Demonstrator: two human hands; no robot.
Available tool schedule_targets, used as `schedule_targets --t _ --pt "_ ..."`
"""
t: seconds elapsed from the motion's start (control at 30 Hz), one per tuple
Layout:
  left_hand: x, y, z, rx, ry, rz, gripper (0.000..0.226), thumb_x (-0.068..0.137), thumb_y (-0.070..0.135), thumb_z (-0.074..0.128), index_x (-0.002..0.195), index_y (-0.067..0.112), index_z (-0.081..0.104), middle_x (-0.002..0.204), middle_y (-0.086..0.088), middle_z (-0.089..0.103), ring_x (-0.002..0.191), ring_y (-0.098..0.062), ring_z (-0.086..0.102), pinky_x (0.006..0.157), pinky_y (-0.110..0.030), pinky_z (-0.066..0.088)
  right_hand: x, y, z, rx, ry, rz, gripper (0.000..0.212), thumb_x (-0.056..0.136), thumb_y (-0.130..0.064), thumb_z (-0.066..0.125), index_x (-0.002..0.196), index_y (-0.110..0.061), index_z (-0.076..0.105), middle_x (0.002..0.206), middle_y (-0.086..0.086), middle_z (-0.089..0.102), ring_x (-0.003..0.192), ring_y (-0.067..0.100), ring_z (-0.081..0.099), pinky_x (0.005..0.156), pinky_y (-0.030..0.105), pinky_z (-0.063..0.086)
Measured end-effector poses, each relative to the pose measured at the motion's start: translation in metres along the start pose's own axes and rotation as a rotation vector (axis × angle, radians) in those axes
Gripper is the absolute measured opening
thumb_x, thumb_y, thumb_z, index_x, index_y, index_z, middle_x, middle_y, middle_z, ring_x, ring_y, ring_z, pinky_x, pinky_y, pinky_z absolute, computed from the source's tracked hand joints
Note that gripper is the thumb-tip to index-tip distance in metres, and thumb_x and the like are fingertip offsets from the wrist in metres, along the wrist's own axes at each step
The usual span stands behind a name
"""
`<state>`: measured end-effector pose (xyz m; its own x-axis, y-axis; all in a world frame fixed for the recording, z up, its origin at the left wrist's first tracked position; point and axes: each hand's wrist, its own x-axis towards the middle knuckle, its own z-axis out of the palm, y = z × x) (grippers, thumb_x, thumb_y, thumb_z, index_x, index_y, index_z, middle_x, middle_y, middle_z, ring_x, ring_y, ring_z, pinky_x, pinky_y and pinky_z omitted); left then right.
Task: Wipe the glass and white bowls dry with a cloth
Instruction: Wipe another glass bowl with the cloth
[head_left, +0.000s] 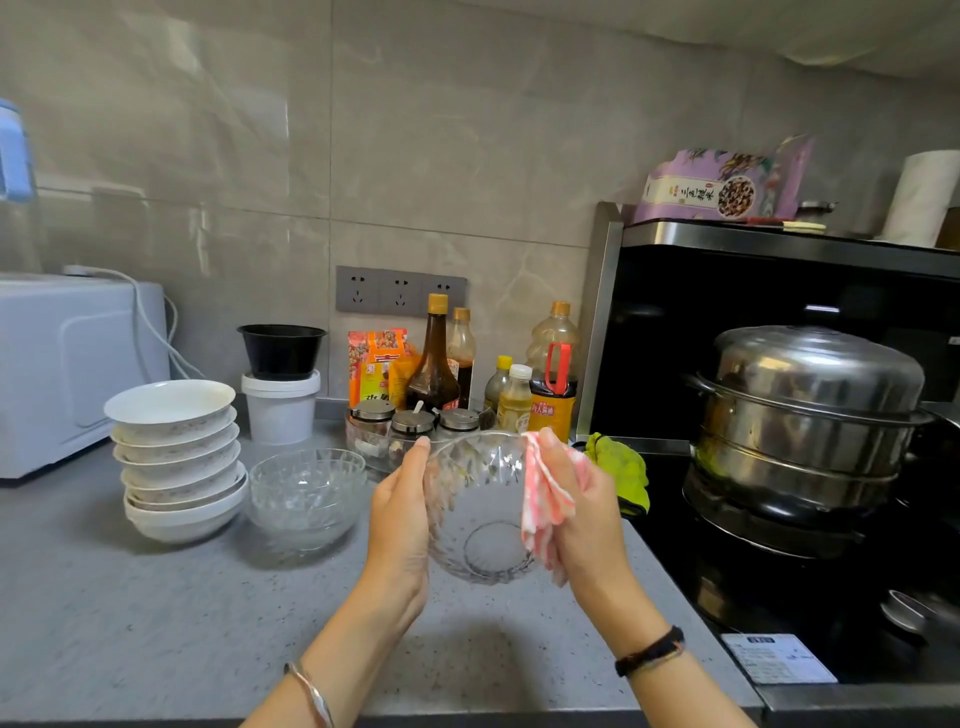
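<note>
Glass bowl with a cut pattern is held up off the grey counter, well to the right of the stack of white bowls and nearer the person. It is tilted, with its rim uppermost and its round base low. The left hand cups the bowl's left wall, thumb reaching up to the rim. The right hand pinches a red-and-white checked cloth against the bowl's right edge, its fingers curled round the fabric. Just right of the white stack, almost touching it, sit more nested glass bowls on the counter. Farther right of the stack, beyond both hands, lies a green rag, and past that stands a steel steamer pot on the black stove.
</note>
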<state>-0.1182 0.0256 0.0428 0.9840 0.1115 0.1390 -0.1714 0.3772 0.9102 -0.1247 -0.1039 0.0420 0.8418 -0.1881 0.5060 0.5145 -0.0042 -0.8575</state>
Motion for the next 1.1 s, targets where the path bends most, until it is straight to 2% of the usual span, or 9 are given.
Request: schedule_targets --t 0.17,0.3,0.43,0.5,0.7,0.8,0.93,1.03,1.1 --pt "0.017 0.001 -0.007 0.289 -0.257 -0.194 0.061 0.095 0.063 0.022 0.120 0.025 0.063 0.118 -0.003 0.068 0.110 -0.019 0.062 0.104 -0.040 0.043 0.007 -0.011 -0.011 -0.200 -0.010 -0.240 0.060 0.086 -0.055 0.056 0.065 0.001 0.056 0.052 0.010 0.050 0.050 0.017 0.050 0.048 0.028 0.041" --pt "0.017 0.006 -0.019 0.068 -0.605 -0.678 0.085 0.085 0.079 0.019 0.130 0.017 0.056 0.124 -0.022 0.062 0.100 -0.038 0.067 0.070 -0.037 0.061 0.006 -0.014 -0.015 -0.378 -0.009 -0.369 0.058 0.085 -0.056 0.051 0.063 -0.001 0.054 0.055 0.012 0.051 0.053 0.025 0.052 0.050 0.035 0.042" --pt "0.012 0.016 -0.021 -0.303 -0.597 -0.833 0.077 0.085 0.063 0.047 0.124 -0.002 0.061 0.125 -0.029 0.058 0.106 -0.043 0.063 0.073 -0.045 0.059 0.004 -0.015 -0.017 -0.527 -0.084 -0.497 0.051 0.088 -0.051 0.052 0.062 -0.008 0.054 0.055 0.001 0.053 0.050 0.009 0.050 0.047 0.022 0.040" --pt "0.011 0.017 -0.021 -0.360 -0.545 -0.795 0.066 0.086 0.051 0.051 0.114 -0.007 0.064 0.116 -0.031 0.061 0.095 -0.045 0.067 0.068 -0.050 0.059 0.004 -0.018 -0.018 -0.518 -0.203 -0.450 0.046 0.091 -0.050 0.052 0.067 -0.011 0.058 0.057 -0.002 0.057 0.051 0.008 0.054 0.047 0.022 0.042" --pt "0.007 0.012 -0.030 -0.209 -0.462 -0.705 0.050 0.078 0.028 0.051 0.124 0.009 0.056 0.110 -0.030 0.065 0.100 -0.049 0.063 0.068 -0.050 0.057 0.022 -0.064 -0.026 -0.449 -0.461 0.081 0.053 0.097 -0.048 0.035 0.079 -0.011 0.068 0.057 0.008 0.062 0.041 0.011 0.054 0.048 0.022 0.046" --pt "0.007 0.009 -0.030 -0.123 -0.422 -0.617 0.044 0.085 0.030 0.048 0.126 0.017 0.055 0.119 -0.024 0.062 0.097 -0.048 0.066 0.069 -0.051 0.058 0.031 -0.070 -0.018 -0.665 -0.428 -0.048 0.054 0.099 -0.044 0.036 0.094 0.001 0.066 0.077 0.018 0.065 0.059 0.017 0.060 0.052 0.014 0.046" --pt "0.003 0.007 -0.029 -0.065 -0.425 -0.491 0.041 0.090 0.035 0.047 0.129 0.022 0.053 0.126 -0.022 0.059 0.096 -0.045 0.067 0.059 -0.045 0.059 0.039 -0.065 0.002 -1.062 -0.359 -0.339 0.035 0.095 -0.053 0.038 0.071 -0.030 0.050 0.077 -0.006 0.052 0.064 0.005 0.050 0.060 0.020 0.040" --pt "0.000 0.008 -0.028 -0.072 -0.416 -0.417 0.038 0.093 0.037 0.046 0.126 0.021 0.054 0.119 -0.023 0.063 0.097 -0.046 0.066 0.058 -0.043 0.059 0.042 -0.059 0.008 -1.020 -0.375 -0.402 0.037 0.095 -0.051 0.041 0.065 -0.032 0.049 0.067 -0.007 0.056 0.059 0.005 0.053 0.058 0.024 0.044" --pt "-0.001 0.010 -0.031 -0.095 -0.396 -0.362 0.034 0.094 0.037 0.044 0.118 0.018 0.059 0.106 -0.022 0.069 0.094 -0.042 0.068 0.058 -0.042 0.059 0.040 -0.056 0.007 -0.883 -0.532 -0.239 0.036 0.093 -0.050 0.048 0.072 -0.024 0.062 0.058 -0.002 0.062 0.049 0.007 0.055 0.050 0.024 0.047"
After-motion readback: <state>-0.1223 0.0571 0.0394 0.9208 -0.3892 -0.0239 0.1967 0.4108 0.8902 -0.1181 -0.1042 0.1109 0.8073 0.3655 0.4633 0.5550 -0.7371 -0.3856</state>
